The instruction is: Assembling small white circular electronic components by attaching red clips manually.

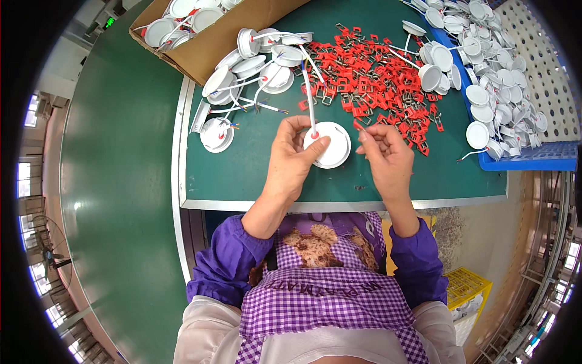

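Observation:
My left hand (290,159) grips a round white lamp housing (334,147) by its left edge, the thumb lying on its face. From a red grommet near that edge a white cable (310,100) runs up and away from me. To the right, my right hand (388,156) is closed in a pinch on a small red clip (358,125), slightly apart from the housing. Beyond my hands spreads a pile of red clips with metal springs (376,73). A heap of similar white housings with cables (245,70) lies beyond my left hand.
A cardboard box (209,53) of white housings stands at the far left of the green table (242,176). At the right, a blue crate (533,164) with a perforated wall holds many more. Several housings (431,76) lie beside it. Below right stands a yellow crate (470,282).

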{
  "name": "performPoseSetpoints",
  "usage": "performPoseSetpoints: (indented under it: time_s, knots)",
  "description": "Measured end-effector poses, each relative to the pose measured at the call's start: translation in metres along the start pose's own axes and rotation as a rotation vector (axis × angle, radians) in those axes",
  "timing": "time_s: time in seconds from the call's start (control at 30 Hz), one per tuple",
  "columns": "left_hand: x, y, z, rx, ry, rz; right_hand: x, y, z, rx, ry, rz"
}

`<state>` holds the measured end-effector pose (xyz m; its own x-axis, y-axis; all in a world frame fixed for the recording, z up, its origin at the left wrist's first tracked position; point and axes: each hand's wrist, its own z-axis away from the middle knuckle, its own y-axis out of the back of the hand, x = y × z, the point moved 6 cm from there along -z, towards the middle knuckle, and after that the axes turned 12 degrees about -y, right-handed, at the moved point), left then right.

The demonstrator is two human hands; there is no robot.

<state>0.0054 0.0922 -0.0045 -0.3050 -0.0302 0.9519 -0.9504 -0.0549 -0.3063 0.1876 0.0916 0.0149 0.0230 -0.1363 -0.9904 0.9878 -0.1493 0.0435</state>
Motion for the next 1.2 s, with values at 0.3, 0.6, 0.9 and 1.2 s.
performPoseSetpoints:
  time_s: [0.3, 0.6, 0.9, 1.2]
  knots:
    - [-0.002, -0.009, 0.013, -0.110, 0.000, -0.063, -0.024, -0.017, 0.023, -0.018, 0.281, 0.511]
    - [0.007, -0.017, 0.021, -0.173, -0.173, -0.261, -0.032, -0.018, 0.034, -0.040, 0.303, 0.673]
    - [0.009, -0.020, 0.022, -0.150, -0.334, -0.311, -0.025, -0.020, 0.038, 0.053, 0.286, 0.638]
    - [0.002, -0.009, 0.025, -0.277, -0.124, -0.069, 0.001, -0.013, 0.025, -0.103, 0.117, 0.257]
